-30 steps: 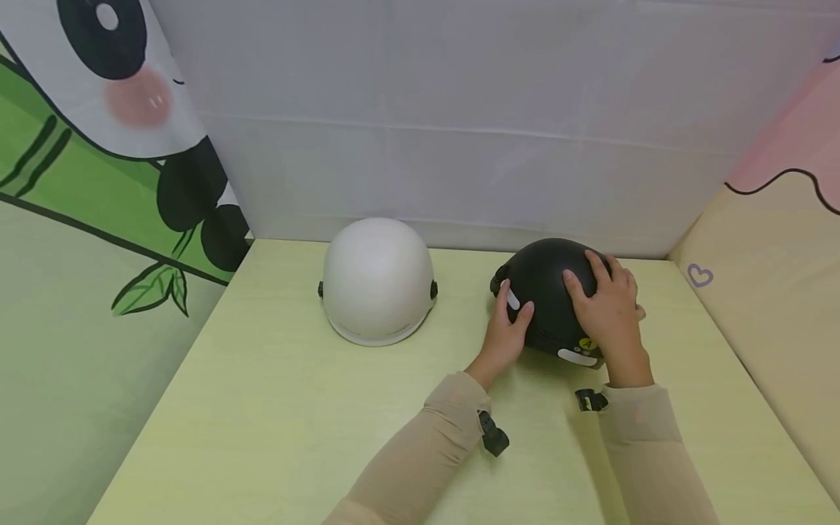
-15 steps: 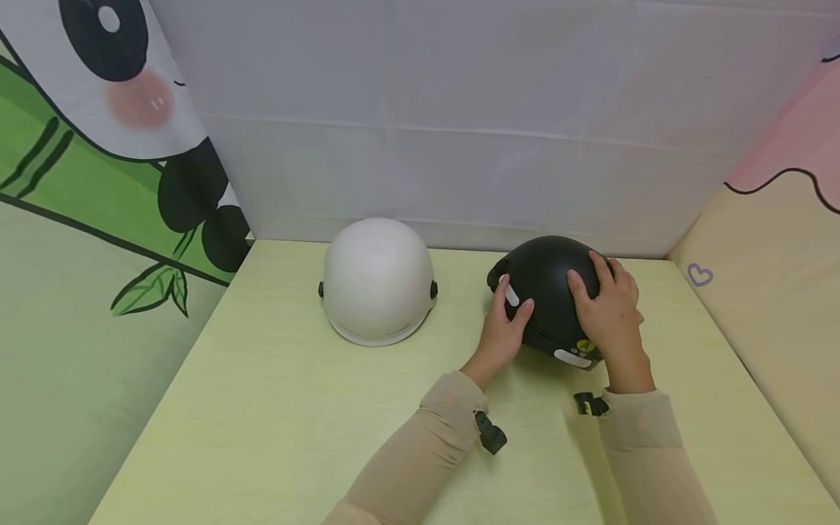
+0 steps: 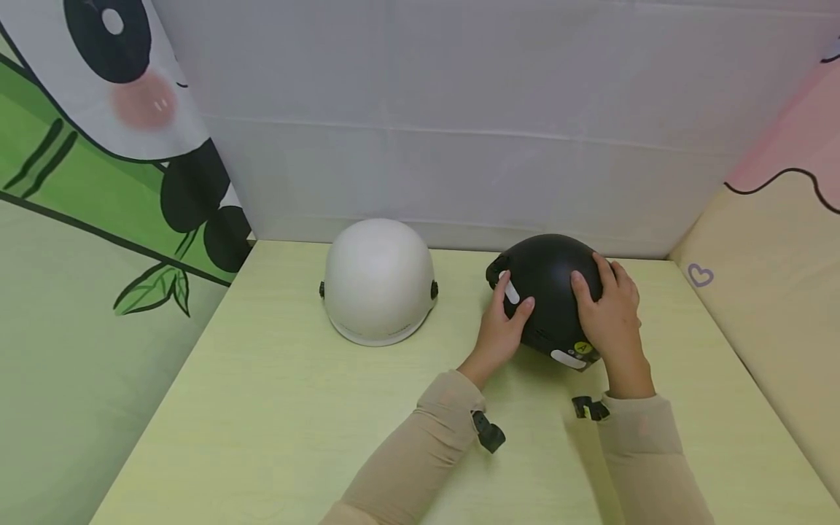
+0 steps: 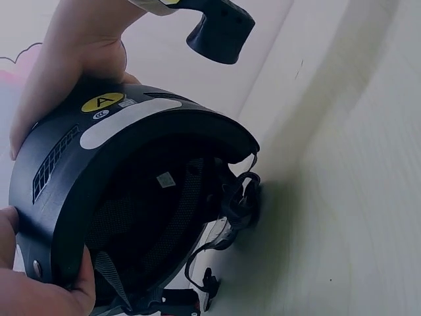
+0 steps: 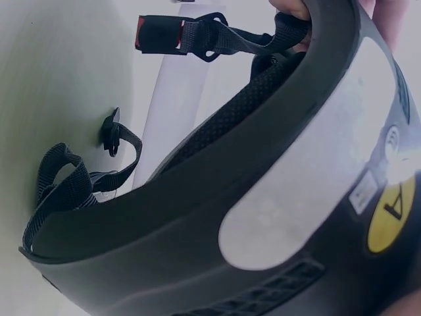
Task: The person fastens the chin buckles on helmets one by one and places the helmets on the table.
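A black helmet with white reflective strips and a yellow "A" sticker is held tilted at the right back of the table. My left hand grips its left rim; in the left wrist view, a fingertip of that hand reaches inside the edge. Across the helmet's right side lies my right hand, thumb on the shell and fingers curving over the far side. The dark padded inside shows in the left wrist view, with chin straps dangling near the tabletop. A red-and-black buckle hangs in the right wrist view.
A white helmet sits dome up on the pale green table, left of the black one. Behind stands a grey-white cloth backdrop. Printed side panels with a panda and a purple heart flank the table.
The black helmet has tipped and shifted slightly left and upward in the head view, both hands moving with it. The white helmet stays in place.
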The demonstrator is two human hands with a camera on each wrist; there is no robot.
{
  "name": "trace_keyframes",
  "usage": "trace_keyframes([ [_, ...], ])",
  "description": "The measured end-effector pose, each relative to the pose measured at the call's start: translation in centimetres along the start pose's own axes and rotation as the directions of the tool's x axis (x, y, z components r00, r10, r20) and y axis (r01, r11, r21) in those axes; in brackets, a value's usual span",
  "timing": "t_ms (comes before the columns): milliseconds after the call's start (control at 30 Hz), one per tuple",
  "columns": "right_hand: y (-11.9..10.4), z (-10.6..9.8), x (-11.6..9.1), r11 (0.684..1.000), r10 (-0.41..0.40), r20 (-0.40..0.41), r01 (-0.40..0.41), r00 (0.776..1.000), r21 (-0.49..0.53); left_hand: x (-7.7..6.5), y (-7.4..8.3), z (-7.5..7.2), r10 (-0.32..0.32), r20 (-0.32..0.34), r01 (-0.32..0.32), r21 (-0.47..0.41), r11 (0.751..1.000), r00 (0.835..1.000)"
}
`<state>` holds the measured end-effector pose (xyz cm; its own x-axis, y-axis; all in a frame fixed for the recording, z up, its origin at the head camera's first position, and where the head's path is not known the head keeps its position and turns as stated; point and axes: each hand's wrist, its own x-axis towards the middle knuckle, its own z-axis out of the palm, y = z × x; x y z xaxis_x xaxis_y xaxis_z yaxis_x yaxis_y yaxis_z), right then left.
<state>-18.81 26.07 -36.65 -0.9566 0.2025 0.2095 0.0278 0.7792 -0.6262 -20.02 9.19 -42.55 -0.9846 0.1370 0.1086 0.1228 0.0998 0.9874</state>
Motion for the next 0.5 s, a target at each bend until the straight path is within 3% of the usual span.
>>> trace_keyframes([
  [500,0.53,0.19,-0.89,0.994,-0.002,-0.063,0.008,0.998,0.109,0.01,0.74,-0.29,0.067,-0.002,-0.067,0.02,0.998,0.998],
])
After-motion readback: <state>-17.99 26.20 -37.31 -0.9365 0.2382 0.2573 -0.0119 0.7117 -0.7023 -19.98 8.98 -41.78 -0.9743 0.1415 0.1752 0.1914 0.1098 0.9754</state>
